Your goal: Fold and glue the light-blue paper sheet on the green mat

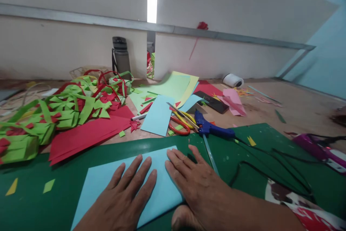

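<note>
A light blue sheet of paper (94, 187) lies on the green mat (108, 151) in front of me. My left hand (124, 191) rests flat on its left and middle part, fingers spread. Along the right edge of the sheet lies my right hand (194, 177), palm down with fingers stretched out and the thumb low near the bottom edge. Whether the paper is folded double under the hands I cannot tell. Just beyond the right hand is a blue glue gun (213, 129) with a clear glue stick (210, 153) beside that hand.
Green and red paper baskets (62, 115) crowd the left, behind red paper strips (92, 135). Scissors with red and yellow handles (183, 126), a phone (212, 101) and coloured sheets (173, 87) lie further back. A bottle (121, 56) stands by the partition. At right are a purple power strip (319, 150) and cables.
</note>
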### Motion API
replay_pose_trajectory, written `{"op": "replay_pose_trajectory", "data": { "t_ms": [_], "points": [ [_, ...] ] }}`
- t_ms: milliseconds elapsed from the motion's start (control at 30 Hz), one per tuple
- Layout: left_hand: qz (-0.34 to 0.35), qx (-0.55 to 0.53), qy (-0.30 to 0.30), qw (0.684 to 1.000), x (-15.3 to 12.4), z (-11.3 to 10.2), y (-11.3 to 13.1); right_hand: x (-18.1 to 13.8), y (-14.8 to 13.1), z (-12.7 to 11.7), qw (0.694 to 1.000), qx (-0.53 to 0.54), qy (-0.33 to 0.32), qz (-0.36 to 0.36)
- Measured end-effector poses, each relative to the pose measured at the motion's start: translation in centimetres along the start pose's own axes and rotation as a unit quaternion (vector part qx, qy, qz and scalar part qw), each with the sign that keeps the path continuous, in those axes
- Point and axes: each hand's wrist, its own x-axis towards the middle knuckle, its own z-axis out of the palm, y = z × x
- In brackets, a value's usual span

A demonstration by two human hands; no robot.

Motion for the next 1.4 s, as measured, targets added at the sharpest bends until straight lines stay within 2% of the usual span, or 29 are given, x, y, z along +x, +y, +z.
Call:
{"op": "replay_pose_trajectory", "data": {
  "t_ms": [100, 233, 333, 433, 600, 700, 867, 1167, 1300, 1400],
  "points": [
    [0.010, 0.011, 0.026, 1.000, -0.1, 0.0, 0.1, 0.0, 0.6, 0.5, 0.999, 0.001, 0.042, 0.010],
    [-0.003, 0.002, -0.003, 1.000, 0.0, -0.3, 0.1, 1.0, 2.5, 0.3, 0.985, 0.074, 0.136, 0.076],
    [-0.003, -0.007, -0.006, 1.000, 0.2, -0.6, 0.1, 2.0, 3.9, -0.6, 0.970, 0.141, 0.149, 0.131],
    [0.007, -0.016, 0.024, 1.000, 0.5, -1.7, 0.4, 2.6, 4.7, -1.4, 0.950, 0.218, 0.138, 0.177],
    [-0.036, -0.039, -0.015, 0.998, 0.8, -4.1, 1.3, 3.2, 5.4, -1.4, 0.918, 0.320, 0.075, 0.219],
    [-0.034, -0.041, -0.019, 0.998, 0.9, -4.7, 1.5, 3.6, 5.6, -1.3, 0.887, 0.386, 0.032, 0.252],
    [-0.032, -0.043, -0.046, 0.998, 0.8, -4.8, 1.5, 4.0, 5.4, -1.4, 0.844, 0.452, 0.019, 0.288],
    [-0.034, -0.057, -0.044, 0.997, 1.0, -5.0, 1.5, 4.1, 5.3, -1.6, 0.794, 0.517, 0.010, 0.319],
    [-0.032, -0.049, -0.049, 0.997, 0.9, -4.6, 1.2, 3.9, 5.6, -1.4, 0.784, 0.530, -0.011, 0.322],
    [-0.005, -0.039, -0.030, 0.999, 0.7, -3.1, 0.7, 3.7, 5.8, -1.5, 0.791, 0.521, -0.009, 0.320]
  ]
}}
